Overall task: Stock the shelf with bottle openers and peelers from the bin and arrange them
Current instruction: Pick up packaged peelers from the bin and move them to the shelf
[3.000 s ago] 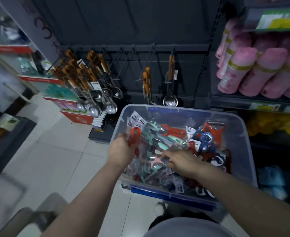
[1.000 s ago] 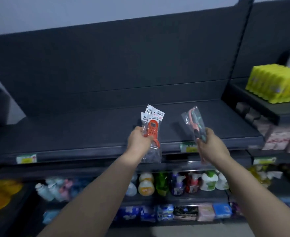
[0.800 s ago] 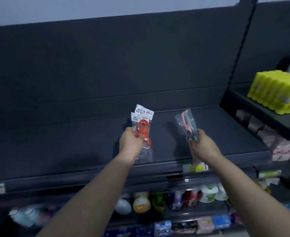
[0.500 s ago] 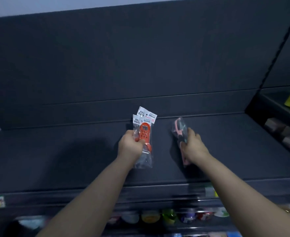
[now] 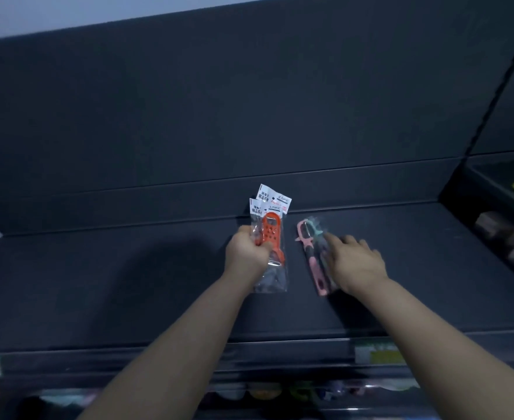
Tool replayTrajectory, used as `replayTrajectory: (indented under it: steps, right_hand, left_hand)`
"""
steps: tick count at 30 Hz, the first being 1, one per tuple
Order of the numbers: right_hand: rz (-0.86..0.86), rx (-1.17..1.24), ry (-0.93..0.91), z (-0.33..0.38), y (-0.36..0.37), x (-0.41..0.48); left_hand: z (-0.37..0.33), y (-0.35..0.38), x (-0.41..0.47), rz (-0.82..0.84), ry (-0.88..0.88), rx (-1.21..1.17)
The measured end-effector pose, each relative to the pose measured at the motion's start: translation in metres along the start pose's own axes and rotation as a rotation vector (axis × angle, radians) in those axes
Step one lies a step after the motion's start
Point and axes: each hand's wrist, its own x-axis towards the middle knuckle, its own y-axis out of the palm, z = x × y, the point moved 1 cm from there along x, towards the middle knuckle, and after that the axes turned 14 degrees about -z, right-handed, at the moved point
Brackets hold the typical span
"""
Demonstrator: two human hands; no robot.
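Dimly lit, bluish cast. Broad soft shadow thrown leftward across shelf [image 5: 146,268]; light judged from right. Shelf lines bowed by wide lens. Near edge blurred, labels [image 5: 377,354] smeared, unreadable.

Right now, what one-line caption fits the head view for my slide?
Left hand grips bagged orange bottle openers; right hand touches bagged peelers lying on dark shelf.

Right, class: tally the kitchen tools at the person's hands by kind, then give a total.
Bottle opener packets: 2, going by the two white header cards, gripped in the left hand.
Peelers: 2, a pink peeler and a teal peeler, under the right hand.
Total: 4.
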Motion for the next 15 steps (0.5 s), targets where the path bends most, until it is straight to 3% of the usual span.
replayTrajectory:
  steps: [5, 12, 15]
  right_hand:
    - [-0.069, -0.25, 0.008, -0.079, -0.025, -0.011]
    - [-0.109, -0.294, 0.093, -0.167, -0.046, -0.024]
    - [-0.096, -0.244, 0.06, -0.186, -0.045, -0.026]
  left_hand:
    - [-0.04, 0.058, -0.022, 0.093, 0.048, 0.009]
    - [-0.09, 0.155, -0.061, 0.194, 0.101, -0.008]
    - [-0.096, 0.183, -0.068, 0.257, 0.213, 0.249]
